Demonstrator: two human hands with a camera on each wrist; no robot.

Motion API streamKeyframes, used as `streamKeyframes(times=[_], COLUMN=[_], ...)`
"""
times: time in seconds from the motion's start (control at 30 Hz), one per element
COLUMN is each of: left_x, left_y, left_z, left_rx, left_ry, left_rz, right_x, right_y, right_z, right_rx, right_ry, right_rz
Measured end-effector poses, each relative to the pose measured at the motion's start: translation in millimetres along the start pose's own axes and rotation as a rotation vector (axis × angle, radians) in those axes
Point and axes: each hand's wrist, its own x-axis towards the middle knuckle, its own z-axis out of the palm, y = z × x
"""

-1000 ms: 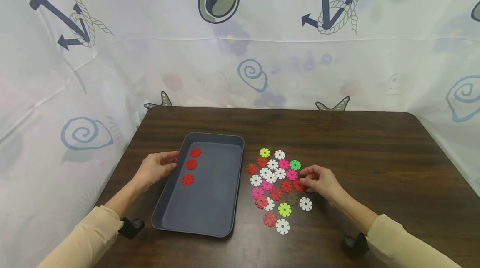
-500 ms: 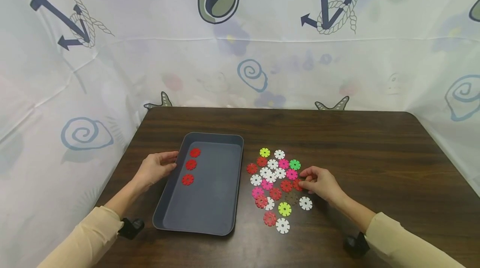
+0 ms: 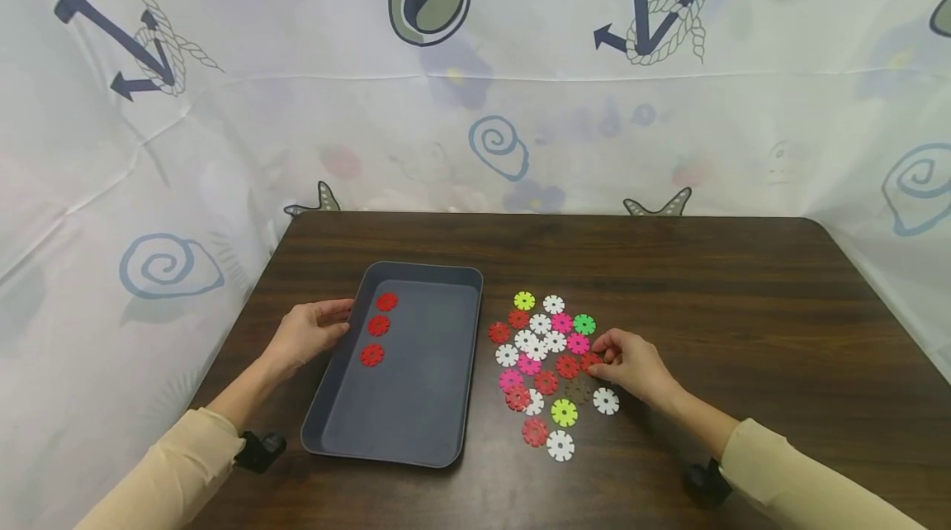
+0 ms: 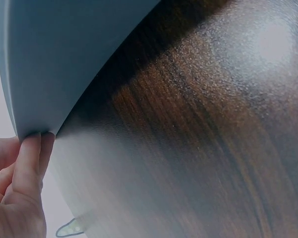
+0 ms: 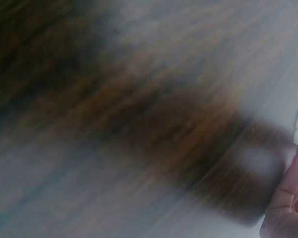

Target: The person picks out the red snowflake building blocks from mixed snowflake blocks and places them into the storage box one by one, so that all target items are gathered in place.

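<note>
My left hand rests its fingertips against the left wall of a dark grey rectangular tray, also seen up close in the left wrist view. Three red notched building discs form a column inside, with the middle disc close to the left wall. On the table, my right hand pinches a red notched disc between thumb and fingers at the pile's right edge. In the right wrist view only part of the hand shows, with something red at its fingertips.
Beside the tray lie several loose discs: white, pink, yellow-green, green, brown and more red ones, some overlapping. All lie on a dark wooden table, with a printed curtain behind.
My right thumb has slid inward over the red disc at the pile's right edge, and the fingers have bent closer around it. The left hand and tray stay almost in place.
</note>
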Motion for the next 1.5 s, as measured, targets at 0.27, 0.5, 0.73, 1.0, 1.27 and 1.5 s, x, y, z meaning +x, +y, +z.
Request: streamKeyframes(times=[0.27, 0.5, 0.73, 1.0, 1.27, 1.5], left_x=[0.4, 0.5, -0.4, -1.6, -1.5, -1.0], left_y=[-1.4, -2.4, -0.4, -0.4, 0.0, -0.9], left_z=[-0.7, -1.4, -0.5, 0.3, -0.1, 0.4], left_rx=[0.007, 0.003, -0.004, -0.019, -0.016, -0.031], left_ry=[0.007, 0.004, 0.003, 0.001, 0.002, 0.006], left_rz=[0.001, 0.005, 0.003, -0.009, -0.012, -0.011], right_x=[0.2, 0.3, -1.8, -1.0, 0.5, 4.5], right_y=[-2.2, -1.9, -3.8, -5.5, -4.3, -2.8], right_z=[-1.5, -1.1, -1.0, -2.3, -7.0, -7.3], right_rx=[-0.035, -0.019, -0.003, -0.027, 0.068, 0.146], right_ry=[0.002, 0.007, 0.016, 0.034, 0.007, -0.009], right_rz=[-0.020, -0.015, -0.023, -0.008, 0.053, 0.063])
